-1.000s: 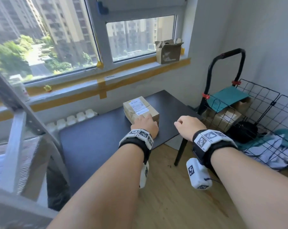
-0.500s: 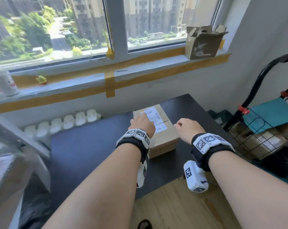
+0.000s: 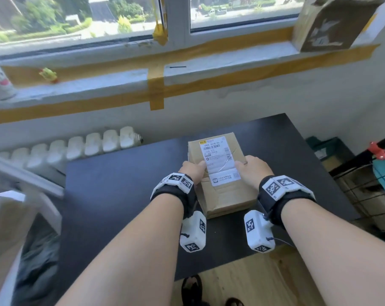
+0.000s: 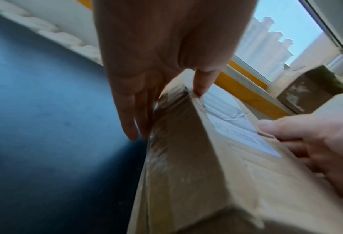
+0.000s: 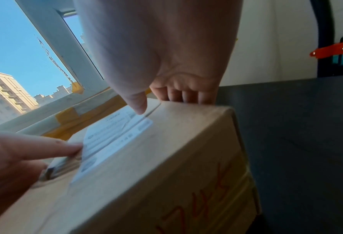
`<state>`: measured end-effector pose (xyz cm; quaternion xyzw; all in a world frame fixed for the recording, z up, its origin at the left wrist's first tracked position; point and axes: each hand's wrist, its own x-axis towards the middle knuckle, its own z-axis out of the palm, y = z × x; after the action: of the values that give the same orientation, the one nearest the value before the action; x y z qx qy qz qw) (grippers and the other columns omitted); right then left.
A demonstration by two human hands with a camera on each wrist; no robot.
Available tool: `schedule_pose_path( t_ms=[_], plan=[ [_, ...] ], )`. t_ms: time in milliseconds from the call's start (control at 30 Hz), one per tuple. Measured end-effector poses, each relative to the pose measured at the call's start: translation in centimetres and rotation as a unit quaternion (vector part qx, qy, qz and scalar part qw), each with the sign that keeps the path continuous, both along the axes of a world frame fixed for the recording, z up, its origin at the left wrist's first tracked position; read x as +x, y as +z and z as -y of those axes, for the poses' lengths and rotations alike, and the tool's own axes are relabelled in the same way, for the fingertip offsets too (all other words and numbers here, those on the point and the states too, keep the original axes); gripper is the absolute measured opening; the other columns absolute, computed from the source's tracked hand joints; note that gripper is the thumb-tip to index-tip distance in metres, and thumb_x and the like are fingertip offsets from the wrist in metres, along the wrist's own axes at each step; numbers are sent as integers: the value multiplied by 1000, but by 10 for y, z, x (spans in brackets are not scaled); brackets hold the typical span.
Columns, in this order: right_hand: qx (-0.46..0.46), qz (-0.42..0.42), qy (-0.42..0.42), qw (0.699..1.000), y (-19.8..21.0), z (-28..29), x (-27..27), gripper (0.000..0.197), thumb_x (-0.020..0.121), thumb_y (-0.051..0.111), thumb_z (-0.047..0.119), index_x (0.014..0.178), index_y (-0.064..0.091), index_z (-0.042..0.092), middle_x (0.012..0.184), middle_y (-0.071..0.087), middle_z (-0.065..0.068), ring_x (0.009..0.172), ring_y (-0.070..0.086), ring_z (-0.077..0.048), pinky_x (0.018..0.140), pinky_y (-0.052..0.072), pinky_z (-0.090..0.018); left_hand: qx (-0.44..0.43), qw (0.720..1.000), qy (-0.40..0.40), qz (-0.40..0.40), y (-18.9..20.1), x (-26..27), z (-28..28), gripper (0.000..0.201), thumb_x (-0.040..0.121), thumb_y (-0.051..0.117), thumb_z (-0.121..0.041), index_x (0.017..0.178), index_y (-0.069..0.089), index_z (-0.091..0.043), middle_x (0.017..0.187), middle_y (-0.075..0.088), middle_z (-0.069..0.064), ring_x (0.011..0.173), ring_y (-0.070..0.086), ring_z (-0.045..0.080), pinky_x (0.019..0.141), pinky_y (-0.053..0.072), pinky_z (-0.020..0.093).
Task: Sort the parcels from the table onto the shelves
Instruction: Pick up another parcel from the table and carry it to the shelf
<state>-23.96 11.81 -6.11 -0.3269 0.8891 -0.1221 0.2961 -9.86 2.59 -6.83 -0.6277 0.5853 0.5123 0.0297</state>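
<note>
Both hands have closed in, left hand and right hand now clasping the cardboard parcel on the tabletop: squeeze evenly, lift level.

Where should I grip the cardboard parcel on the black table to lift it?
Take the parcel by its two long side faces, one hand from each side, as the left hand and right hand are placed now. It lies flat, label up, and looks too wide for one hand, so thumbs on top, fingers down the sides.
</note>
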Motion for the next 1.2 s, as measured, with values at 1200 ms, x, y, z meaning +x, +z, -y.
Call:
schedule_pose_path(
  t_ms=[1200],
  plan=[
    [-212, 58, -32, 975, 107, -20, -6, 44, 97, 38, 49, 102, 55, 9, 102, 57, -10, 91, 50, -26, 75, 35, -31, -129, 956, 87, -247, 57, 15, 13, 100, 48, 57, -95, 133, 50, -42, 124, 69, -10, 115, 66, 23, 101, 48, 48]
  ],
)
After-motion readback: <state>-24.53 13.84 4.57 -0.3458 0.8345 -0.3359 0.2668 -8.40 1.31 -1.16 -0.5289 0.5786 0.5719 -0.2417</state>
